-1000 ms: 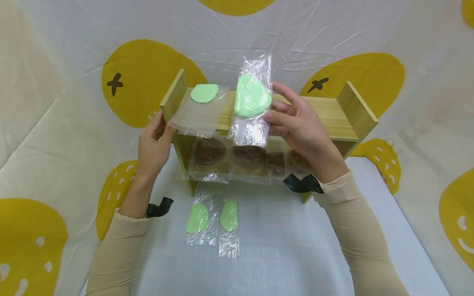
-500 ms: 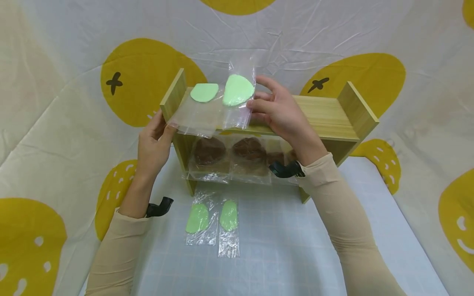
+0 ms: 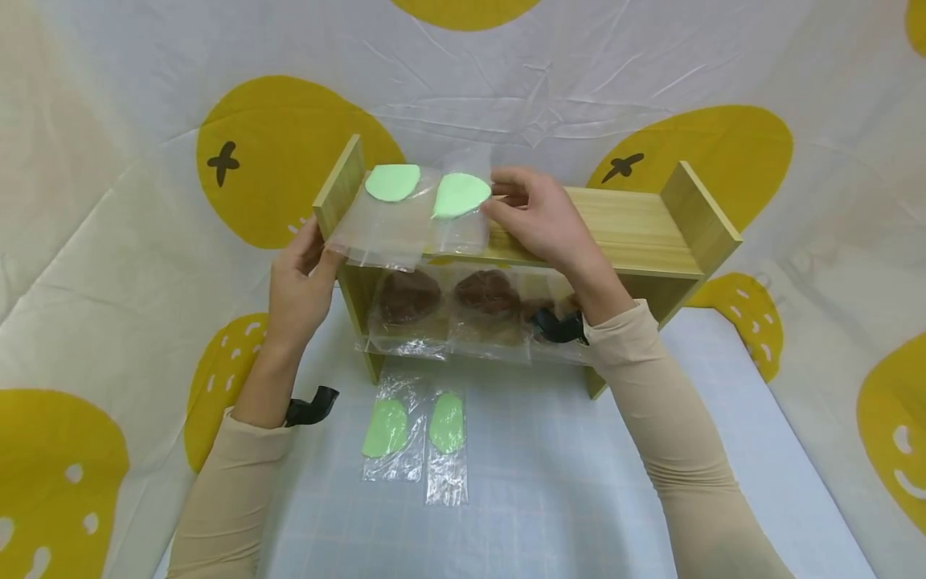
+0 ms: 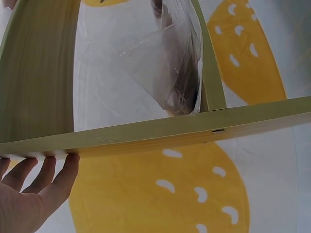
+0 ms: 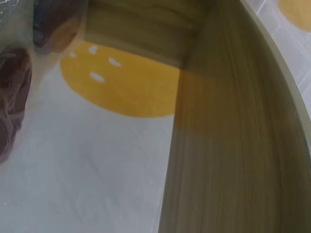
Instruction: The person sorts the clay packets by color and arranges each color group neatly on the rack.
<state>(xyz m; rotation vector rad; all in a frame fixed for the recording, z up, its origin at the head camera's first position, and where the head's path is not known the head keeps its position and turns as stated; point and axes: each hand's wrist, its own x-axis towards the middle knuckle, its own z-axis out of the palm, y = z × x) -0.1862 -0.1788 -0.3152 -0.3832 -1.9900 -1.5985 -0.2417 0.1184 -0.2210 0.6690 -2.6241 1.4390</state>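
Observation:
On the wooden shelf's top board (image 3: 622,225), a clear bag with a pale green flat piece (image 3: 463,195) lies at the right hand's fingertips. My right hand (image 3: 542,217) pinches that bag's right edge between thumb and curled fingers. Left of it lies another bagged green piece (image 3: 393,182), whose clear film hangs over the front edge. My left hand (image 3: 300,281) rests against the shelf's left side panel (image 3: 340,186); in the left wrist view, its fingertips (image 4: 70,160) touch the panel's outer face. The right wrist view shows no hand.
Bagged dark brown pieces (image 3: 486,293) stand on the lower level, some behind the right wrist's black strap (image 3: 560,326). Two more bagged green pieces, a left one (image 3: 386,429) and a right one (image 3: 447,422), lie on the pale tablecloth (image 3: 550,482). A patterned cloth (image 3: 463,88) hangs behind.
My right hand has carried the bagged green piece left and down onto the top board, beside the other one. That other piece has shifted slightly left. My left hand has stayed put.

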